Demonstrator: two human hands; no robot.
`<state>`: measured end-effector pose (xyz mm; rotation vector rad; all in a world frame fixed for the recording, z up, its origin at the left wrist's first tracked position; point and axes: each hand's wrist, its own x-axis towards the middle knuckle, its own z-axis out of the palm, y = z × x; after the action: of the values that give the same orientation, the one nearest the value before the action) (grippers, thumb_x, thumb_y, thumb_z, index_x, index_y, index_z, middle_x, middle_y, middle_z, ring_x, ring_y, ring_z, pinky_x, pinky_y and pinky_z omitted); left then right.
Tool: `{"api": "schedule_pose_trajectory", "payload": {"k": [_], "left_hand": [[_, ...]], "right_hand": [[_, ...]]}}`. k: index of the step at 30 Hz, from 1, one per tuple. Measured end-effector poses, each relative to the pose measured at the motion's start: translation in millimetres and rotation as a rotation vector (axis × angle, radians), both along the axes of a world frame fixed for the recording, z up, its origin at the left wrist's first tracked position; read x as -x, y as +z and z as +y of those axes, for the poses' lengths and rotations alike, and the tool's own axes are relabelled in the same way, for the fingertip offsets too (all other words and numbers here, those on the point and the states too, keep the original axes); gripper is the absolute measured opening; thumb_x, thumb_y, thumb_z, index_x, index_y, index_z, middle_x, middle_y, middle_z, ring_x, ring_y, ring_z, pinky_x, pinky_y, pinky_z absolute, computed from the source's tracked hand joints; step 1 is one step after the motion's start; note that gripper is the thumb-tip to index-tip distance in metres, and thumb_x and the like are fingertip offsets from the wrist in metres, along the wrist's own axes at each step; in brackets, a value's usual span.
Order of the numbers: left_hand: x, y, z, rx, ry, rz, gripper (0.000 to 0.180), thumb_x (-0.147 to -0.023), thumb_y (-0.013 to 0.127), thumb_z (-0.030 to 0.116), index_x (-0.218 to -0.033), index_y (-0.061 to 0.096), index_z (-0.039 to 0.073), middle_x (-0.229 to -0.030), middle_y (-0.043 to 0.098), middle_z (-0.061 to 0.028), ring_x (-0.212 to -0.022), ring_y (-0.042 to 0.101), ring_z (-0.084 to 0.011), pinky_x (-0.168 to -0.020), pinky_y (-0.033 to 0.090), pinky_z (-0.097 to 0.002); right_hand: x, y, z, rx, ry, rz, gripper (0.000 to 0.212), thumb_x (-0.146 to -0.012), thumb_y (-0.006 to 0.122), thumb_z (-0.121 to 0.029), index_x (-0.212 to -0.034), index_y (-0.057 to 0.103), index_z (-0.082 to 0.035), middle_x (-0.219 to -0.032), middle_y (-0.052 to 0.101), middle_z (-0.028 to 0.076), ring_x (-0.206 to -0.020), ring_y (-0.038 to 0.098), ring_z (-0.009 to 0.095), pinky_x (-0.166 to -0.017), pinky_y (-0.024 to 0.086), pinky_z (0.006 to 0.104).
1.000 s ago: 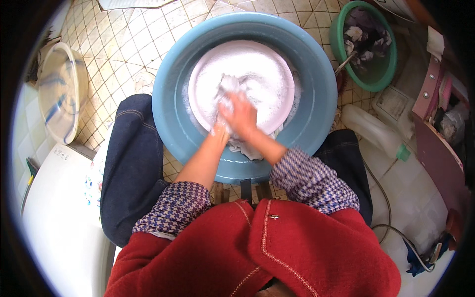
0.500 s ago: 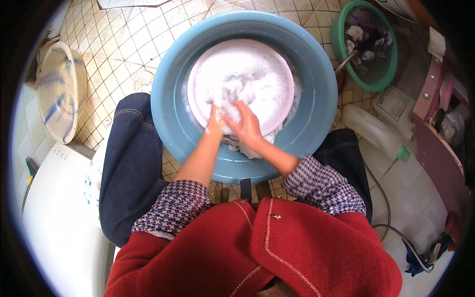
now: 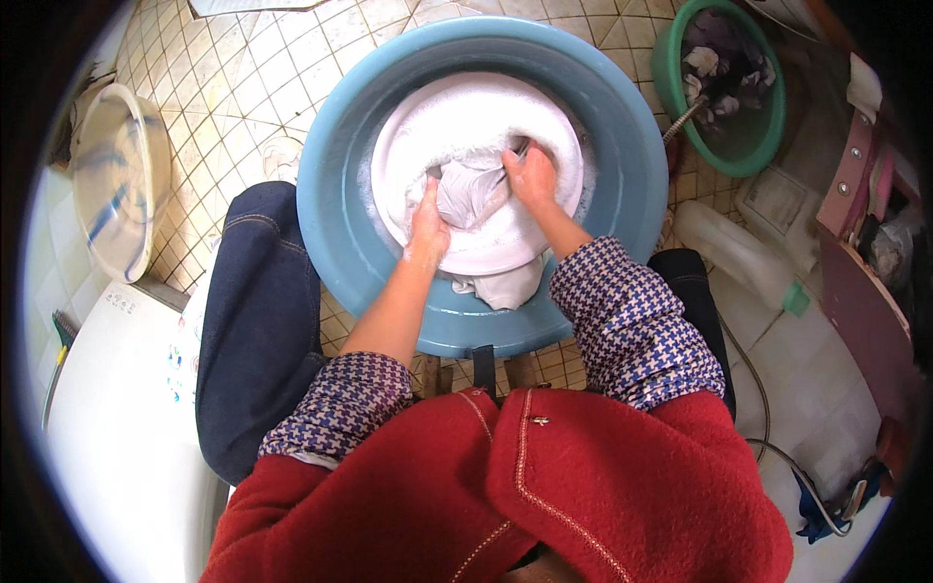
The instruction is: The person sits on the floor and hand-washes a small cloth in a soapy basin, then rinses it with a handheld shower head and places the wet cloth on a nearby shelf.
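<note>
A wet, pale grey-white cloth stretches between my two hands amid white suds in a pale pink basin. My left hand is closed on the cloth's left side. On its upper right, my right hand grips the cloth with bent fingers, some fingertips hidden in its folds. The basin sits inside a large blue tub. Below the basin's near rim, another part of light cloth shows against the tub wall; whether it joins the held cloth I cannot tell.
At the upper right, a green basin holds dark and white cloth and a hose end. A translucent jug lies on the right. A cream basin leans at the left, above a white appliance or box. Tiled floor surrounds the tub.
My hands were close together and blurred in the suds. Now they are apart, the right one farther up and right, with the cloth spread between them. The pink basin has shifted slightly right.
</note>
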<state>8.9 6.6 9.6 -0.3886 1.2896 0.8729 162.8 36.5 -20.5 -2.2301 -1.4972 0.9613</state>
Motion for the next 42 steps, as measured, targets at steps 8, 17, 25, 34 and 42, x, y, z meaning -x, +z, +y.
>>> {"api": "schedule_pose_trajectory", "payload": {"k": [8,17,25,34,42], "left_hand": [[5,34,16,-0.088,0.002,-0.324,0.044,-0.094,0.034,0.034,-0.125,0.043,0.004,-0.127,0.046,-0.0113,-0.112,0.048,-0.0234,-0.096,0.039,-0.0389],[-21,26,9,0.103,-0.038,-0.221,0.042,-0.096,0.03,0.03,-0.125,0.044,0.003,-0.126,0.047,-0.0129,-0.113,0.048,-0.0239,-0.093,0.043,-0.0392],[2,-9,-4,0.035,0.02,-0.197,0.047,-0.09,0.044,0.038,-0.122,0.046,0.004,-0.119,0.053,-0.0107,-0.109,0.05,-0.0244,-0.094,0.04,-0.038],[12,-3,-15,-0.018,-0.015,-0.415,0.034,-0.089,0.048,0.024,-0.115,0.05,0.003,-0.105,0.058,-0.0123,-0.094,0.057,-0.0239,-0.08,0.049,-0.0381],[-9,-3,-4,0.159,-0.209,-0.167,0.048,-0.088,0.047,0.043,-0.122,0.046,0.009,-0.119,0.053,-0.0087,-0.105,0.052,-0.0244,-0.088,0.042,-0.0445]], "right_hand": [[73,132,-64,-0.082,0.243,0.395,0.033,-0.073,0.061,-0.019,-0.101,0.052,-0.004,-0.092,0.056,0.019,-0.09,0.053,0.036,-0.076,0.045,0.0423],[37,59,18,0.012,0.34,-0.063,0.025,-0.074,0.061,-0.025,-0.096,0.054,-0.014,-0.089,0.058,0.015,-0.086,0.057,0.03,-0.069,0.045,0.0437],[38,36,-13,0.161,-0.084,0.235,0.066,-0.064,0.071,-0.027,-0.118,0.046,0.0,-0.109,0.052,0.023,-0.105,0.049,0.037,-0.089,0.04,0.0422],[76,131,-45,0.223,0.272,0.244,0.028,-0.07,0.065,-0.028,-0.089,0.054,-0.01,-0.086,0.058,0.015,-0.08,0.058,0.033,-0.068,0.046,0.0418],[-3,7,14,0.187,0.277,-0.108,0.032,-0.072,0.065,-0.026,-0.095,0.059,-0.005,-0.094,0.06,0.02,-0.089,0.058,0.034,-0.079,0.045,0.0426]]}}
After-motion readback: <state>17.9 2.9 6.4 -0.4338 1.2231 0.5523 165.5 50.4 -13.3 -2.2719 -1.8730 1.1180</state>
